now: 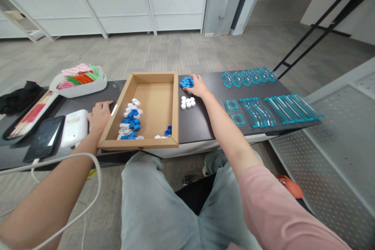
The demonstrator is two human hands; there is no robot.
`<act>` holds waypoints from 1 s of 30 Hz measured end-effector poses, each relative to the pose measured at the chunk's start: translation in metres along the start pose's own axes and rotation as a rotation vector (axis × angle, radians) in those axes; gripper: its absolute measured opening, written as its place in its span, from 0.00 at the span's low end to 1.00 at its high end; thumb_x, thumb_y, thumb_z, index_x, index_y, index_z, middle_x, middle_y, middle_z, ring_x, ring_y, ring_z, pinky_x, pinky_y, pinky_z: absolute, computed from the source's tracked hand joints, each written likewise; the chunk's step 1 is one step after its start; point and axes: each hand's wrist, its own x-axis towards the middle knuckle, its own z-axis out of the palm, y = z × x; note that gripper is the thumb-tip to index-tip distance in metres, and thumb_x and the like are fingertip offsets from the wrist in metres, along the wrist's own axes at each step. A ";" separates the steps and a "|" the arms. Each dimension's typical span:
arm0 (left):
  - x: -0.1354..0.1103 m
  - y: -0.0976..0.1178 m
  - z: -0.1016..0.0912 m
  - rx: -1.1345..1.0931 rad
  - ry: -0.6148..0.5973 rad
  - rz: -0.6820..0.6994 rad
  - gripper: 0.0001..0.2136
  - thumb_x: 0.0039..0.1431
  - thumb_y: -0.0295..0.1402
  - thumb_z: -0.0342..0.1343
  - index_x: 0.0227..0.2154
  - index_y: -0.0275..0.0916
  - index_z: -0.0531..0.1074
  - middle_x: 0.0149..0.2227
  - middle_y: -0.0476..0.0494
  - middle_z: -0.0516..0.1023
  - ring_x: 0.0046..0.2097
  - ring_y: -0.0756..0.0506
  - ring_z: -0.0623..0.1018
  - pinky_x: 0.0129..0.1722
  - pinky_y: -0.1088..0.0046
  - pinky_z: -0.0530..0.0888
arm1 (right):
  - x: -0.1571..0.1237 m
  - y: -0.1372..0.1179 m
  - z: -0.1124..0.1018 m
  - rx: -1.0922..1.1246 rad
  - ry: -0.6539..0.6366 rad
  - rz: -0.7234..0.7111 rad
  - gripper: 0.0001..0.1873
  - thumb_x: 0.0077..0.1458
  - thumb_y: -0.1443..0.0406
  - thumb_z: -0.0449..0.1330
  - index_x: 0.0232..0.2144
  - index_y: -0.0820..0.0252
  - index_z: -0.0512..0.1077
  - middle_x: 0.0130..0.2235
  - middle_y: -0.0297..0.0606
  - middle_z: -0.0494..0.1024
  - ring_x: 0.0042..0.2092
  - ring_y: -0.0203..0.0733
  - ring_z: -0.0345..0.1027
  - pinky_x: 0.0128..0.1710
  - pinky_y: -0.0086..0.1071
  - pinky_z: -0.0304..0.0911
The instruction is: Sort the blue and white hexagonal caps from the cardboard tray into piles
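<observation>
At the far side of the table, my right hand [199,87] curves around a cluster of small blue hexagonal pieces [186,82], its thumb and fingers apart at the cluster's side. Just nearer to me lies a group of white hexagonal pieces [188,102]. My left hand [99,117] rests against the left side of a shallow cardboard box [155,144], fingers stretched out and nothing in them. Inside the box, blue and white pieces [130,122] are heaped along the left, with a few more [164,132] in the near right corner.
Clear teal plastic parts [258,111] lie in groups on the right, with curved ones [249,77] behind. To the left are a white case [74,128], a phone [45,137], a long black tray [31,117] and a white basket [79,90]. A white cable [98,179] crosses my left forearm.
</observation>
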 end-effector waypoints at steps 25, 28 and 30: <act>-0.001 0.003 0.002 0.034 0.038 -0.013 0.27 0.84 0.38 0.46 0.80 0.40 0.67 0.77 0.20 0.68 0.77 0.26 0.72 0.76 0.41 0.69 | -0.055 -0.118 0.019 0.262 -0.122 -0.815 0.13 0.80 0.56 0.61 0.47 0.55 0.81 0.43 0.40 0.83 0.42 0.45 0.72 0.46 0.38 0.67; 0.000 0.000 0.002 0.035 0.031 -0.008 0.27 0.85 0.39 0.46 0.80 0.41 0.68 0.78 0.20 0.69 0.76 0.26 0.72 0.75 0.43 0.70 | -0.068 -0.154 0.032 0.147 -0.278 -0.839 0.08 0.78 0.61 0.63 0.48 0.56 0.82 0.44 0.39 0.84 0.43 0.45 0.74 0.46 0.37 0.64; 0.000 0.000 0.003 0.019 0.035 0.000 0.28 0.85 0.40 0.46 0.81 0.40 0.67 0.78 0.19 0.68 0.76 0.25 0.72 0.74 0.42 0.69 | -0.070 -0.178 0.042 -0.001 -0.388 -0.804 0.07 0.74 0.65 0.65 0.50 0.56 0.83 0.48 0.41 0.85 0.46 0.47 0.76 0.46 0.37 0.62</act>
